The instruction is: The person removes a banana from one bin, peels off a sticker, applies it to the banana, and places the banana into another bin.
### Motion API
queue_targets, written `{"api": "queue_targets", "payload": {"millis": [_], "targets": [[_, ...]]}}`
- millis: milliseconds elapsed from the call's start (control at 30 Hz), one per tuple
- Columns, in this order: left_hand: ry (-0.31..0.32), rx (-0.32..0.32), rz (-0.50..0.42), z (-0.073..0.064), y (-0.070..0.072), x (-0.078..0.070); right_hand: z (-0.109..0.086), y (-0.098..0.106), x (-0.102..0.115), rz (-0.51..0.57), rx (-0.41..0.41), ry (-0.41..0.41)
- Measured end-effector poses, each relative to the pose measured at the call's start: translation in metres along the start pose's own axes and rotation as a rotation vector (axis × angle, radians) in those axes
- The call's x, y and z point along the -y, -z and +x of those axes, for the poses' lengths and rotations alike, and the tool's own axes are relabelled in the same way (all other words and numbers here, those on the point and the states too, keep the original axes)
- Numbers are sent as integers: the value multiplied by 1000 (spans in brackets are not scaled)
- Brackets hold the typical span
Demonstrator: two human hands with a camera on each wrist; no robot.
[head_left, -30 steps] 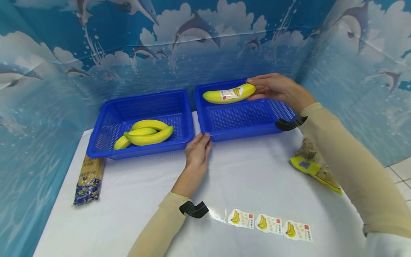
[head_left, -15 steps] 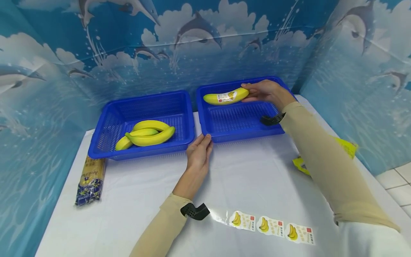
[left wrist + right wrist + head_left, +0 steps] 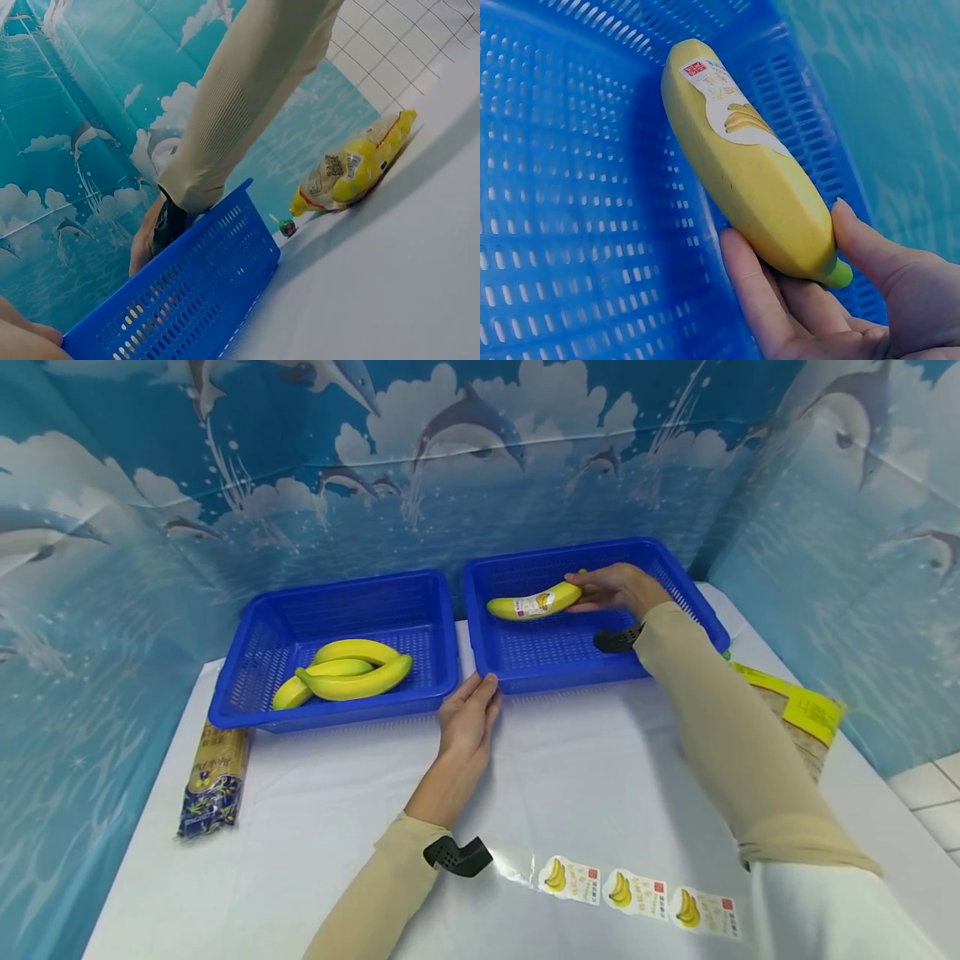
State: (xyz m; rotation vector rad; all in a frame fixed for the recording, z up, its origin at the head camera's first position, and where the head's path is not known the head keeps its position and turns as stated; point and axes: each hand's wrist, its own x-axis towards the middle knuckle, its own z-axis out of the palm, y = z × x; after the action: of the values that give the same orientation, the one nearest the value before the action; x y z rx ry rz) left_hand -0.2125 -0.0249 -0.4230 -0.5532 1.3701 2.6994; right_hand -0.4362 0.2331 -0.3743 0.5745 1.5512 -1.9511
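Observation:
A yellow banana [image 3: 536, 602] with a white banana-print sticker [image 3: 735, 116] is held near its green stem end by my right hand [image 3: 618, 589], low inside the right blue basket [image 3: 570, 672]. Thumb and fingers pinch opposite sides of it in the right wrist view. My left hand [image 3: 467, 714] touches the near left corner of that basket, its fingers fairly straight. In the left blue basket [image 3: 330, 718], several bananas [image 3: 356, 681] lie together. Three more banana stickers [image 3: 636, 893] lie in a row on a clear strip near the table's front.
A gold and blue packet [image 3: 213, 781] lies on the white table [image 3: 315, 852], at the left basket's near left corner. To the right, a yellow-ended bag [image 3: 810, 718] lies partly behind my right sleeve. A small green-wrapped lollipop [image 3: 287, 227] is beside the right basket. Printed dolphin cloth [image 3: 360, 518] stands behind.
My right hand has lowered the banana into the right basket, moving slightly left and toward me. The left hand has stayed at the basket's corner.

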Motion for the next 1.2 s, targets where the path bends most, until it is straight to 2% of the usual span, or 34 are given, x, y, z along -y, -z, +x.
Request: {"api": "queue_targets", "payload": {"millis": [400, 500, 800, 933, 1200], "targets": [[-3, -7, 0, -2, 0, -2, 7, -6, -2, -10, -81, -43], [-1, -12, 0, -3, -1, -2, 6, -6, -1, -15, -98, -31], [-1, -7, -9, -3, -2, -3, 5, -5, -3, -137, -105, -5], [0, -5, -10, -2, -1, -3, 7, -6, -4, -150, -115, -16], [12, -15, -11, -1, 0, -1, 9, -4, -8, -210, -184, -7]]}}
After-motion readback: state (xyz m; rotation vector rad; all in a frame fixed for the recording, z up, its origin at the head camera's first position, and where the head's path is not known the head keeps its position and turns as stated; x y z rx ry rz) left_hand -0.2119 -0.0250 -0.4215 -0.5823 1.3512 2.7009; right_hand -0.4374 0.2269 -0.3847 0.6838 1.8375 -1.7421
